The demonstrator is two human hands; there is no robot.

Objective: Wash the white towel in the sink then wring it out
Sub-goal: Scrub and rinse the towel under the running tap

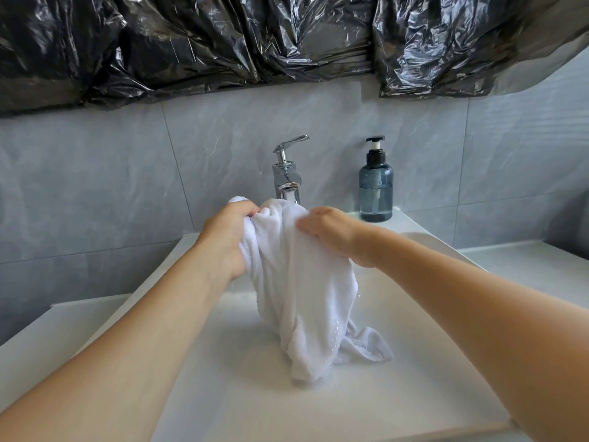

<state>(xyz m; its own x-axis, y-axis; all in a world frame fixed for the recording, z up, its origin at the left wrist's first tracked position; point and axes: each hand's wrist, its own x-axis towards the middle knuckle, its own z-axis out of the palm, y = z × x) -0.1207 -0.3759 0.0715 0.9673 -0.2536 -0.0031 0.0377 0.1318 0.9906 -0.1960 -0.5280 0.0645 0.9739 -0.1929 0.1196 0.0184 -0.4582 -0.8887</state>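
The white towel (pixel 296 282) hangs over the middle of the sink (pixel 414 378), right under the tap (pixel 287 183). Its bottom end rests on the sink floor, and little drops cling to it. The left hand (pixel 228 237) grips the top of the towel in a closed fist. The right hand (pixel 331 234) holds the other side, thumb on the front and the other fingers hidden behind the cloth.

The towel looks soft and floppy. It is wet, so it is probably heavy and a bit slippery. It will not break. To wring it, a good way would be to bunch it into a thick roll, hold one end in each hand, and twist.

A blue soap bottle (pixel 376 193) stands at the back right corner of the sink, close to the right hand. The tap sits just behind the towel, so the hands could bump it. Black plastic sheet (pixel 287 39) covers the wall above the grey tiles.
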